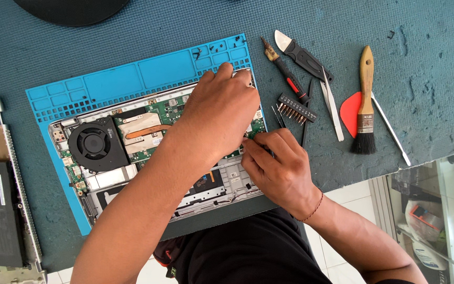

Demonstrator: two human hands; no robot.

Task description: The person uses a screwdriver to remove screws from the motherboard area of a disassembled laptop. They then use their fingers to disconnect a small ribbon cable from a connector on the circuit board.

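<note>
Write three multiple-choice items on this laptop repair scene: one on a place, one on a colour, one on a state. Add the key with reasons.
1. Where does the paintbrush lie?
A. right of the laptop, among the tools
B. on the fan
C. in the left hand

2. What colour is the work mat under the open laptop?
A. red
B. blue
C. yellow

3. What state is the laptop in?
A. lid closed
B. bottom cover off, board and fan exposed
C. sealed in a box

Key: 1 A, it rests on the table right of the mat beside the tweezers. 2 B, its blue compartments show above the laptop. 3 B, the green board and black fan lie bare beneath the left hand and right hand.
</note>
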